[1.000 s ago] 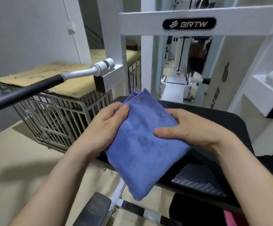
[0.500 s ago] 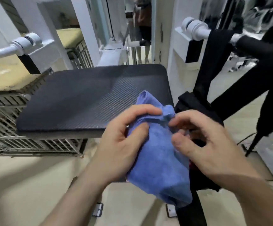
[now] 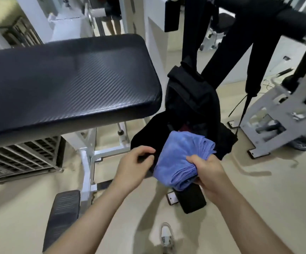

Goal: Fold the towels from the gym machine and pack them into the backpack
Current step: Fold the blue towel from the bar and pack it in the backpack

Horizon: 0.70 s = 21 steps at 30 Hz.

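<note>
Gym floor (image 3: 258, 180): one towel (image 3: 177, 158), one backpack (image 3: 190, 99)

A gym: padded bench (image 3: 66, 83) and white machine frames (image 3: 276, 114).

No writing, brand or number can be read here.

The backpack (image 3: 190, 96) is at three o'clock of the bench (image 3: 66, 83). The towel (image 3: 181, 156) lies over its six o'clock edge, left hand (image 3: 135, 167) at nine, right hand (image 3: 209, 171) at five.
</note>
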Each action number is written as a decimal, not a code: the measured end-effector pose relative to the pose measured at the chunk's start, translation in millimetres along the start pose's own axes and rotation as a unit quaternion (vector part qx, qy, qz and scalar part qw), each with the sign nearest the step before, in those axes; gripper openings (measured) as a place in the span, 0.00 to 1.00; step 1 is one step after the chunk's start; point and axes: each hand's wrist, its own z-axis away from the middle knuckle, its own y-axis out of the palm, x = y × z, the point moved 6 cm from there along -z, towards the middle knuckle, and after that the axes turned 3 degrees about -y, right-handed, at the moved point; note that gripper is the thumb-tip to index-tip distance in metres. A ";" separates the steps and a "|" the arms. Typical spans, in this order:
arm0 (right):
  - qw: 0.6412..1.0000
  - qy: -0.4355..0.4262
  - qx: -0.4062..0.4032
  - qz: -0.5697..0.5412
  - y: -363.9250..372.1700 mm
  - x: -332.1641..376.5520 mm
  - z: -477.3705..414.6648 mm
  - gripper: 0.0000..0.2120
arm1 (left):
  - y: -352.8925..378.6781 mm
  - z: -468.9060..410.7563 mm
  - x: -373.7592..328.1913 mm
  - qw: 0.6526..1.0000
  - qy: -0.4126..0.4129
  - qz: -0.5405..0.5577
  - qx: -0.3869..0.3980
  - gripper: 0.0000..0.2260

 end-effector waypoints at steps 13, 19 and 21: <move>0.879 -0.166 0.052 0.445 25.3 2.0 -70.8 0.04 | 59.5 -61.2 102.8 0.960 -0.162 -0.020 0.229 0.37; 0.725 -0.245 0.155 0.625 28.9 0.5 -107.2 0.14 | 81.8 -16.1 40.3 0.805 0.100 -0.533 0.239 0.11; 0.679 -0.259 0.168 0.666 10.6 3.5 -120.5 0.15 | 78.5 -8.0 5.9 0.788 0.134 -0.574 0.175 0.14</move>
